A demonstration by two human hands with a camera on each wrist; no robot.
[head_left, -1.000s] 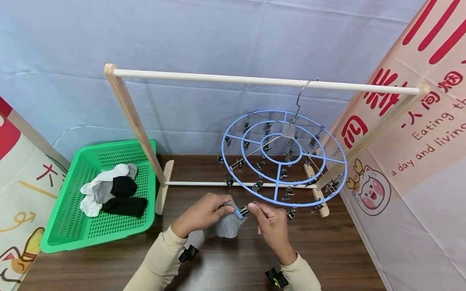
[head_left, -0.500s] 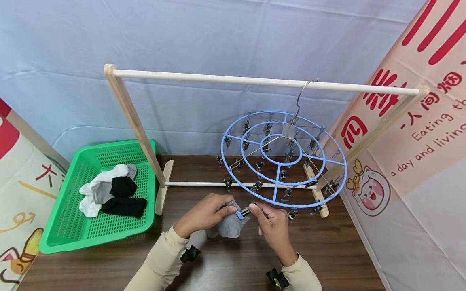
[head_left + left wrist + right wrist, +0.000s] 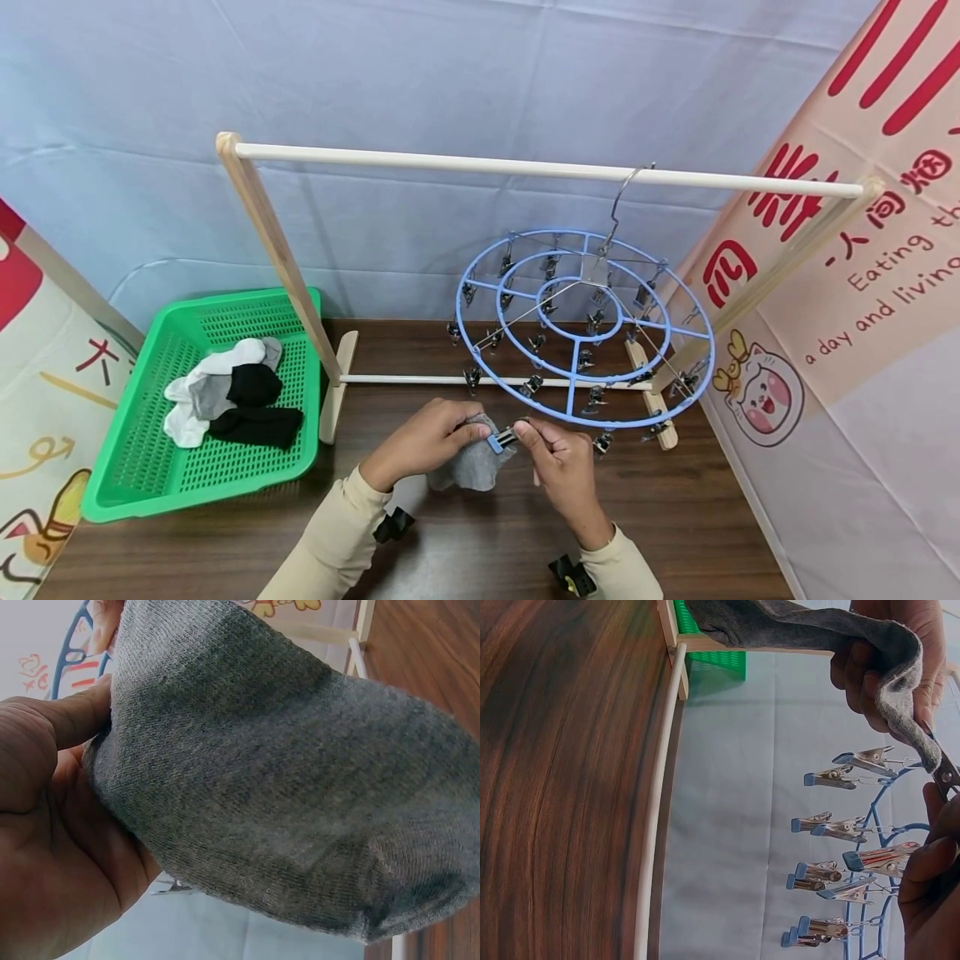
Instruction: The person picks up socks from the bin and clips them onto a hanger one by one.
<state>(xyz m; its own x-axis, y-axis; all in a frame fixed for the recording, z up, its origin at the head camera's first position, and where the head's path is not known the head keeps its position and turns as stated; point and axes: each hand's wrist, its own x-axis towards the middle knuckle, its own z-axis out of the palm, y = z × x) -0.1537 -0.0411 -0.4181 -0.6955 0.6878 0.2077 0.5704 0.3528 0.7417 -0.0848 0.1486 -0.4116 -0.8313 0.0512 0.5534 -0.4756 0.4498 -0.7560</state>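
A grey sock (image 3: 474,467) hangs from my left hand (image 3: 423,442), its edge pinched between thumb and fingers. In the left wrist view the sock (image 3: 285,765) fills most of the picture, with the left thumb pressed on its upper edge. My right hand (image 3: 561,467) pinches the handle end of a metal clip (image 3: 506,437) with blue tips, and those tips are at the sock's edge. The right wrist view has the sock's cuff (image 3: 904,705) right at the clip (image 3: 946,774). Above both hands hangs a round blue clip hanger (image 3: 570,417) with many dangling clips.
The hanger hooks onto the white top rail (image 3: 420,160) of a wooden rack (image 3: 273,242). At left, a green basket (image 3: 300,467) holds white, grey and black socks (image 3: 258,425). A brown wooden table (image 3: 465,550) lies below, with cloth backdrops behind and at right.
The hands stay almost in place, with the clip at the sock's edge throughout. The sock's hanging part has shifted slightly to the right.
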